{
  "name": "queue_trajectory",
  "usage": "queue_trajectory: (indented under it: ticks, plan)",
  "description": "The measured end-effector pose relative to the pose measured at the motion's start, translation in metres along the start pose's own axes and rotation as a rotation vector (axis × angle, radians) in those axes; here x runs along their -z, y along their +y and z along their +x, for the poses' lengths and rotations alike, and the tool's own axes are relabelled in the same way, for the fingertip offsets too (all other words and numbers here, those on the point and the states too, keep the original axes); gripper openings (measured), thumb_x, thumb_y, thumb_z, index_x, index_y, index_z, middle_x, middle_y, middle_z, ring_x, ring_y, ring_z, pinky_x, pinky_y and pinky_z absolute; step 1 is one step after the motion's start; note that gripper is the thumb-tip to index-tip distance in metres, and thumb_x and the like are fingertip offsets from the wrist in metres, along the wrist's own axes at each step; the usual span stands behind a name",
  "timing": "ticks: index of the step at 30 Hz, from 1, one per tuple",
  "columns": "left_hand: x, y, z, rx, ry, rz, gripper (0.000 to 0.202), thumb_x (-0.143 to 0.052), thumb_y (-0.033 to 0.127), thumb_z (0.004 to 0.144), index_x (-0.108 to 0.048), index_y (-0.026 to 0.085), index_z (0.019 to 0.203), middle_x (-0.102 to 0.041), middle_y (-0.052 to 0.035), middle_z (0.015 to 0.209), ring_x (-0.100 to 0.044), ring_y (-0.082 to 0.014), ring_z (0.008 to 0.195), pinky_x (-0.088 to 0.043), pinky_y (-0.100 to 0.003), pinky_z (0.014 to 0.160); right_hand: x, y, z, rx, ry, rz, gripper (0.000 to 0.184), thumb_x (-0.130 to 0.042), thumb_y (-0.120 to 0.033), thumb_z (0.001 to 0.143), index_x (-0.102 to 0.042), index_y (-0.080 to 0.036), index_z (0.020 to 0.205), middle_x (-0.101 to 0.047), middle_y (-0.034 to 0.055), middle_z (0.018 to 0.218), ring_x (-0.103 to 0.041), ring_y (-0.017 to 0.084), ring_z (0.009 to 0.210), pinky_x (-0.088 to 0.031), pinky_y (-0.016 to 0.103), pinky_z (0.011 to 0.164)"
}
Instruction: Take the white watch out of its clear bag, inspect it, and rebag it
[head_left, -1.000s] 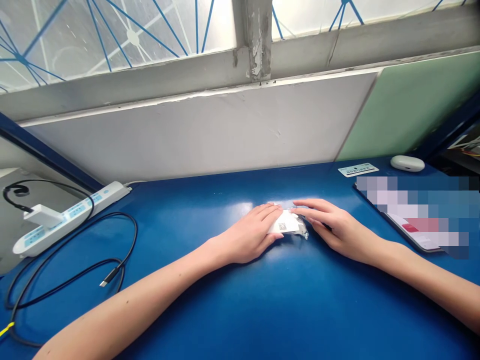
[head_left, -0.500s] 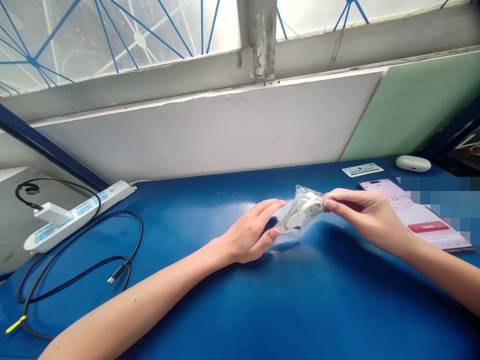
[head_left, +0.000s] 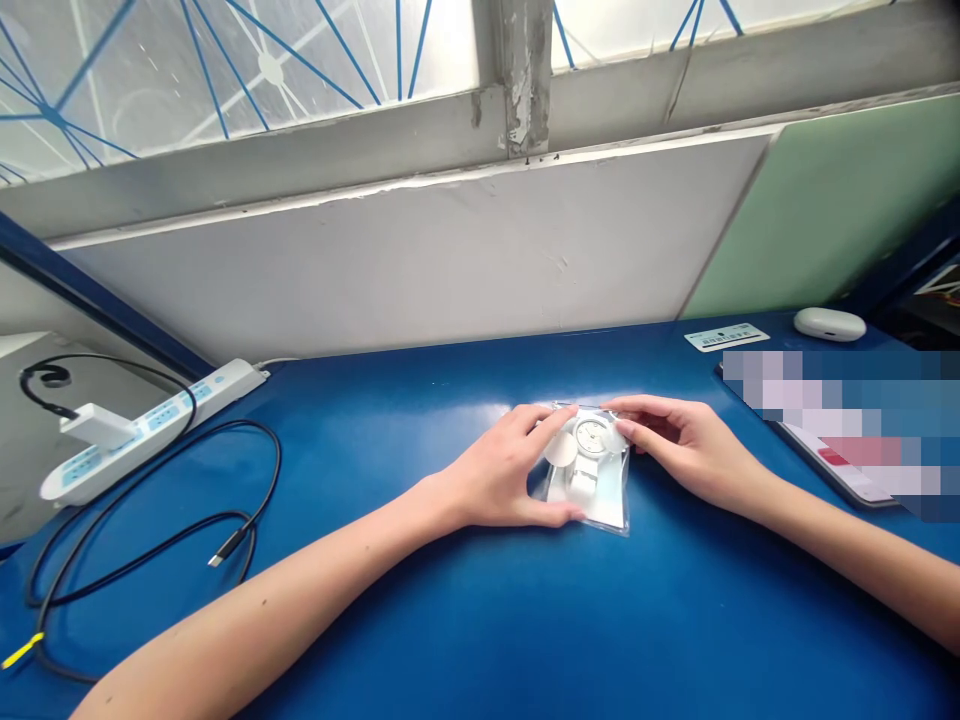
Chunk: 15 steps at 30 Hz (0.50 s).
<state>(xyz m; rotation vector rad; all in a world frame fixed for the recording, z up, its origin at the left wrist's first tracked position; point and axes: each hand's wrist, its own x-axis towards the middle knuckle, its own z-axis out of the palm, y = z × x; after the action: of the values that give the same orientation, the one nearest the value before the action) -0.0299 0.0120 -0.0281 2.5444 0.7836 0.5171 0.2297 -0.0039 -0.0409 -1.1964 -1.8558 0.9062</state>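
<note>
A clear plastic bag [head_left: 625, 525] lies on the blue table between my hands. Inside it is a white wristwatch [head_left: 592, 437] with its round dial facing up. A round whitish disc [head_left: 559, 450] sits left of the dial. My left hand [head_left: 510, 468] spans the bag's left side, fingers spread, with the index fingertip at the top edge and the thumb on the lower part. At the upper right corner, the thumb and fingers of my right hand [head_left: 686, 440] pinch the bag.
A white power strip [head_left: 169, 420] with a plugged-in charger [head_left: 105, 428] and black cable [head_left: 157, 550] is at the left. On the right are a phone [head_left: 862, 485], partly blurred out, a printed card [head_left: 727, 337] and a white earbud case [head_left: 829, 324]. A wall rises behind the table.
The bag has gone from tilted and bunched up to lying flatter, with the watch dial now showing. My right hand has moved left and slightly down; my left fingers have spread over the bag.
</note>
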Motion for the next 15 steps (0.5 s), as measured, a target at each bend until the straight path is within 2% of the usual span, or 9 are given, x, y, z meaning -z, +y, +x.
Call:
queue_trajectory:
  ticks: [3, 5, 7, 11, 15]
  plan:
    - [0.0, 0.003, 0.001, 0.026, -0.004, 0.035, 0.086, -0.075, 0.052, 0.079, -0.039, 0.018, 0.148, -0.049, -0.0186, 0.142, -0.046, -0.0353, 0.134, -0.044, -0.05, 0.11, -0.003, 0.002, -0.006, 0.156, 0.023, -0.319, 0.041, -0.052, -0.04, 0.098, -0.062, -0.02, 0.132, -0.067, 0.0147, 0.132, -0.066, 0.032, 0.117, -0.058, 0.049, 0.095]
    - [-0.001, 0.004, 0.002, 0.072, 0.0, 0.081, 0.082, -0.072, 0.056, 0.081, -0.042, 0.017, 0.146, -0.048, -0.0206, 0.141, -0.043, -0.037, 0.137, -0.042, -0.052, 0.111, -0.003, 0.003, -0.012, 0.252, -0.029, -0.525, 0.052, -0.053, -0.042, 0.097, -0.052, -0.018, 0.143, -0.051, 0.0183, 0.15, -0.052, 0.036, 0.135, -0.049, 0.056, 0.106]
    - [-0.003, 0.005, 0.002, 0.136, 0.022, 0.147, 0.081, -0.068, 0.059, 0.083, -0.043, 0.014, 0.145, -0.043, -0.0235, 0.146, -0.035, -0.0399, 0.143, -0.037, -0.056, 0.114, -0.003, 0.004, -0.015, 0.302, -0.104, -0.643, 0.065, -0.055, -0.046, 0.096, -0.04, -0.015, 0.151, -0.039, 0.0203, 0.158, -0.04, 0.037, 0.143, -0.044, 0.058, 0.111]
    - [-0.005, 0.005, 0.002, 0.213, 0.038, 0.201, 0.081, -0.063, 0.061, 0.086, -0.04, 0.013, 0.146, -0.033, -0.0239, 0.157, -0.024, -0.0399, 0.15, -0.03, -0.058, 0.118, 0.0, 0.007, -0.015, 0.332, -0.185, -0.686, 0.08, -0.057, -0.051, 0.093, -0.027, -0.015, 0.158, -0.033, 0.0191, 0.161, -0.033, 0.038, 0.147, -0.04, 0.058, 0.113]
    - [-0.003, 0.005, 0.003, 0.182, 0.005, 0.196, 0.071, -0.058, 0.056, 0.092, -0.04, 0.014, 0.146, -0.039, -0.0217, 0.156, -0.033, -0.0354, 0.148, -0.031, -0.055, 0.118, 0.006, 0.012, -0.01, 0.323, -0.205, -0.662, 0.079, -0.058, -0.051, 0.093, -0.026, -0.02, 0.159, -0.034, 0.016, 0.162, -0.033, 0.037, 0.147, -0.04, 0.059, 0.113]
